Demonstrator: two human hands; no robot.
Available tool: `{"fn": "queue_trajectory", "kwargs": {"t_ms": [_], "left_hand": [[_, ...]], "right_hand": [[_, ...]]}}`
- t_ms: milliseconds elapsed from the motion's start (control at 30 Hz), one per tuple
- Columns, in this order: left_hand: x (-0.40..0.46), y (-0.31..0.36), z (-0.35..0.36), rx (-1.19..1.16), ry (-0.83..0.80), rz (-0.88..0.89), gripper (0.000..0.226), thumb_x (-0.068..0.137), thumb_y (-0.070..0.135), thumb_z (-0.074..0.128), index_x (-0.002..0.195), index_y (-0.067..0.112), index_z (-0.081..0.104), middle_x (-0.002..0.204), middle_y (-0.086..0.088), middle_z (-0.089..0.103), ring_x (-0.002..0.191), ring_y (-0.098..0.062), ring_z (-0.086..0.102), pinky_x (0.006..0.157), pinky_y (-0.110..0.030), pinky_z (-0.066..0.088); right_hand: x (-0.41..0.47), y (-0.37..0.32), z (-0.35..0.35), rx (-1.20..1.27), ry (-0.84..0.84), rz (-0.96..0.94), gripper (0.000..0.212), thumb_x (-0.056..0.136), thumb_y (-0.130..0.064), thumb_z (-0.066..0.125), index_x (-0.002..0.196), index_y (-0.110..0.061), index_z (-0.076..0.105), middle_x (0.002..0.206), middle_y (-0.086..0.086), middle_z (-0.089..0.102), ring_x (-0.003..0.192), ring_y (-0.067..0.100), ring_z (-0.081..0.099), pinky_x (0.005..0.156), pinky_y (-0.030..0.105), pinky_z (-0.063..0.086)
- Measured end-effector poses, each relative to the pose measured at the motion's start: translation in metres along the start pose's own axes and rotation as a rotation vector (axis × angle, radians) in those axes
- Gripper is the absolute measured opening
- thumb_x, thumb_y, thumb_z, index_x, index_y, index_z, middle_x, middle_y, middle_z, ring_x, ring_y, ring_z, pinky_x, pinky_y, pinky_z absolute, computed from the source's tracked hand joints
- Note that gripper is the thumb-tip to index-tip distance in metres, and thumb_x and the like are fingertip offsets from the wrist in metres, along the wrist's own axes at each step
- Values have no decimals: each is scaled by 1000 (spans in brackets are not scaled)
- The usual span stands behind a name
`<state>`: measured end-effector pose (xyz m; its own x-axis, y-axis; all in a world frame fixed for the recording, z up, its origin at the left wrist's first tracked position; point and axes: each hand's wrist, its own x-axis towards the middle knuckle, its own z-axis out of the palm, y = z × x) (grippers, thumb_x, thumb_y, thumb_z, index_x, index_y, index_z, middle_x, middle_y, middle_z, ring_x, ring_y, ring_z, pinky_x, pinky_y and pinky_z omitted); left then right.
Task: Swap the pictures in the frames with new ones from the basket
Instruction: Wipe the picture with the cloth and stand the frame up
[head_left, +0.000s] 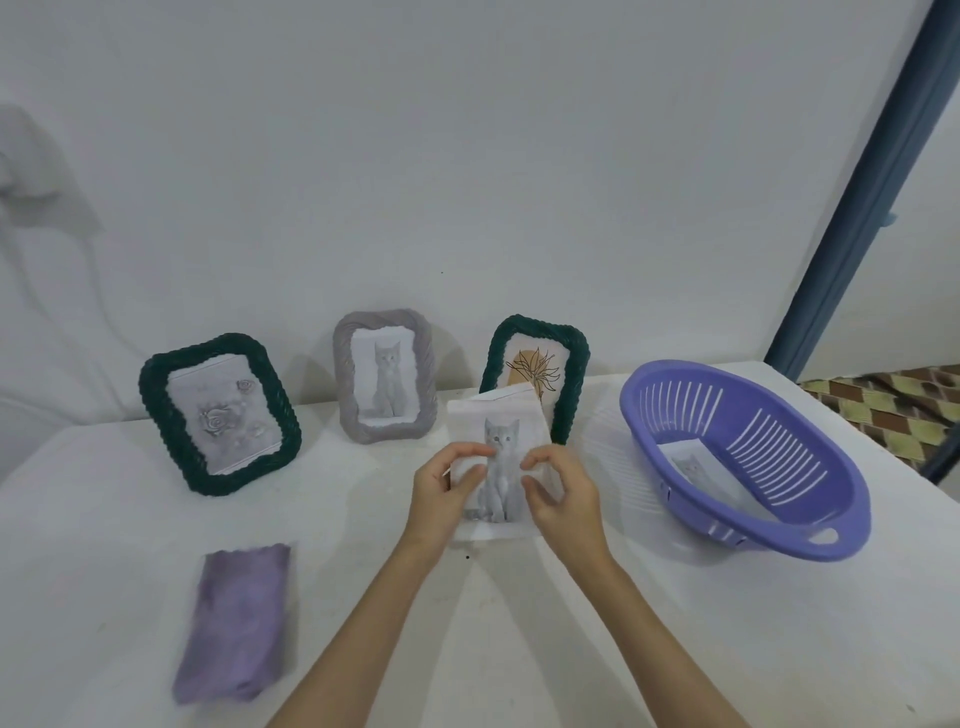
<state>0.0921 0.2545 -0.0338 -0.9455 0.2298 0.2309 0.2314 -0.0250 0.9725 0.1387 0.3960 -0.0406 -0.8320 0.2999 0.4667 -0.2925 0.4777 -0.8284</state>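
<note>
Head view: cat print (500, 457) is being held upright over the table (571, 649), in front of the right green frame (537, 374)
Left hand (444, 491): fingers curled, print's left edge is being pinched
Right hand (558, 493): fingers curled, right edge is being pinched
Basket (748, 457): purple, right of hands; one print (701, 470) is being held inside
Frames: left green frame (218, 413), grey frame (384, 375); both are being kept upright by the wall

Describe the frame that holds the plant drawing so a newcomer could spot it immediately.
Start at the purple basket on the right of the white table. Just left of it, against the wall, stands a dark green woven frame, partly hidden by the cat picture the hands hold. The other green frame shows roses and the grey frame a cat.
</note>
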Motion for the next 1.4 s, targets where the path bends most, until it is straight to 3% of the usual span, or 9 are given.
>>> {"fn": "queue_trajectory", "kwargs": {"t_ms": [100, 300, 500, 567, 733, 900, 1100, 1233, 1400], "left_hand": [[-8, -8, 8, 36, -34, -78, 22, 91, 1, 49, 100, 16, 62, 110, 2, 63, 103, -8, 56, 83, -6, 42], [-10, 2, 26, -19, -123, -230, 59, 78, -19, 33, 115, 25, 47, 121, -8, 51, 87, -16, 56, 62, -17, 49], [31, 58, 79, -18, -302, -58, 59, 77, -10, 62, 124, 24, 47, 115, -2, 57, 89, -15, 63, 76, -27, 55], [43, 67, 109, 101, -345, -29, 65, 74, -3, 71, 128, 21, 45, 119, -5, 58, 97, -20, 60, 82, -32, 53], [69, 59, 173, 582, -425, 64, 77, 65, 30, 81, 131, 29, 42, 122, -4, 57, 116, -20, 49, 107, -37, 30], [76, 42, 205, 994, -566, 47, 78, 64, 48, 76, 132, 34, 41, 106, -2, 57, 131, -21, 32, 113, -48, -9], [78, 29, 213, 1111, -600, 75, 82, 60, 53, 77, 131, 41, 39, 150, -13, 20, 142, -27, 0, 111, -52, -17], [77, 26, 207, 984, -506, 67, 75, 68, 51, 73, 133, 42, 37, 157, -7, -3, 143, -30, -12, 115, -50, -8], [65, 18, 190, 720, -310, -65, 78, 76, 41, 70, 141, 37, 26, 150, -7, 25, 137, -30, 23, 112, -49, 24]], "right_hand": [[-4, 7, -1, 3, -96, 91, 36, 74, 13, 57, 79, -23, 61, 95, 3, 56, 91, 2, 54, 80, 5, 38], [6, 9, -23, 87, -157, 224, 53, 75, 18, 47, 107, -22, 62, 114, -7, 59, 110, 17, 56, 80, 2, 40], [65, -14, -120, 105, -105, 181, 62, 77, 15, 48, 112, -34, 58, 105, -6, 64, 77, 26, 63, 70, 34, 57], [81, -12, -155, 65, -130, 205, 63, 76, 15, 51, 114, -35, 56, 104, -5, 64, 76, 14, 63, 65, 18, 55], [107, 15, -223, -132, -224, 359, 62, 77, 11, 56, 126, -27, 54, 101, -5, 60, 84, 1, 57, 58, 3, 46], [112, 58, -239, -415, -466, 532, 62, 81, 3, 59, 133, -26, 46, 111, 5, 49, 102, 20, 48, 83, 28, 44], [108, 86, -234, -489, -609, 575, 78, 77, 0, 68, 140, -31, 36, 127, 10, 50, 111, 24, 51, 90, 34, 49], [104, 84, -242, -561, -476, 437, 74, 72, -8, 76, 133, -35, 45, 127, 5, 51, 100, 15, 51, 82, 25, 40], [84, 81, -256, -983, -63, 294, 62, 81, -26, 68, 136, -35, 40, 129, 12, 43, 116, 29, 38, 93, 37, 36]]}}
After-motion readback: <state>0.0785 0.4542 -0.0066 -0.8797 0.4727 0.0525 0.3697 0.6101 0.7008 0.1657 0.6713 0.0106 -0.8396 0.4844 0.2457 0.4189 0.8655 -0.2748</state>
